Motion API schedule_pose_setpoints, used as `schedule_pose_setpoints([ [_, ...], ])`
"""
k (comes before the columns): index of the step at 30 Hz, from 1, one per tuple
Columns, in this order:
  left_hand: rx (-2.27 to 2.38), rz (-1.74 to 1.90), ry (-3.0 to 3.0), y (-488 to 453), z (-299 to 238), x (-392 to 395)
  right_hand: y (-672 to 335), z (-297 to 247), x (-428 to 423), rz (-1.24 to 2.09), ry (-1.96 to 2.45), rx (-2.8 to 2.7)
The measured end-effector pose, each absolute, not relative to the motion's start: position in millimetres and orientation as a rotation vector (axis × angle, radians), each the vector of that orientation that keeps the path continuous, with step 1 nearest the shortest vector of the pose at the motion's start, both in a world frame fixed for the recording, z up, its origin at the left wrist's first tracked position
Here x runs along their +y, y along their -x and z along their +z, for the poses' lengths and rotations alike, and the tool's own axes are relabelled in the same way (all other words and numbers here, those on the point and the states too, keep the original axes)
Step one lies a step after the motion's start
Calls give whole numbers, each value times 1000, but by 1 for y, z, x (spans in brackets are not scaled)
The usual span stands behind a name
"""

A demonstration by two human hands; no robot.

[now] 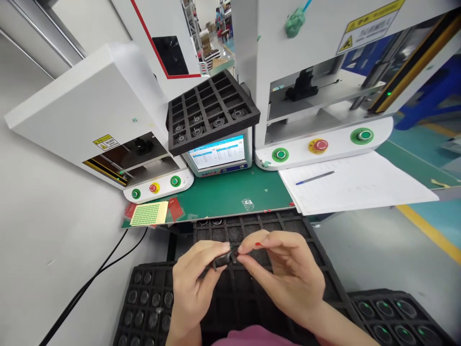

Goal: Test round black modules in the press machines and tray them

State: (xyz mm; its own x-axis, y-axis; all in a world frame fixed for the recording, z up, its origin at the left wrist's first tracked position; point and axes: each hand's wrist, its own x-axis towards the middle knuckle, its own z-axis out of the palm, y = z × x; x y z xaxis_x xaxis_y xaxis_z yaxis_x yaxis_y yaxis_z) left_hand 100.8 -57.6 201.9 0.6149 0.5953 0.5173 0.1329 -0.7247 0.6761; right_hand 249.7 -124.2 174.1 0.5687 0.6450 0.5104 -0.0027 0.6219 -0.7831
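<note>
My left hand [192,283] and my right hand [284,274] meet over a black foam tray [324,269] on my lap. Between their fingertips they pinch a small black part [224,259]. The left fingers curl round its left end, and the right thumb and forefinger press on its right end. What lies under the fingers is hidden. A second black tray [147,298] with round black parts in its cells lies at the lower left. A third tray [396,317] with green-tinted parts lies at the lower right.
A green bench mat [230,192] carries two white machines [97,110] [324,72] with green and red buttons. Between them stand a small screen [219,154] and a tilted black tray [212,110] on top of it. White sheets with a pen [317,177] lie at the right, and a green-dot sticker sheet [148,214] lies at the left.
</note>
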Motion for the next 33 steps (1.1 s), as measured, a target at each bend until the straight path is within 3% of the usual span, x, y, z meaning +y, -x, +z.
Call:
schedule_pose_setpoints([
  [10,531,934,-2311,-102,203,-58,-276,174,-120,662,812,-1097],
  [33,431,996,-2292,-103,197,-55,-274,166,-123,492,749,-1240],
])
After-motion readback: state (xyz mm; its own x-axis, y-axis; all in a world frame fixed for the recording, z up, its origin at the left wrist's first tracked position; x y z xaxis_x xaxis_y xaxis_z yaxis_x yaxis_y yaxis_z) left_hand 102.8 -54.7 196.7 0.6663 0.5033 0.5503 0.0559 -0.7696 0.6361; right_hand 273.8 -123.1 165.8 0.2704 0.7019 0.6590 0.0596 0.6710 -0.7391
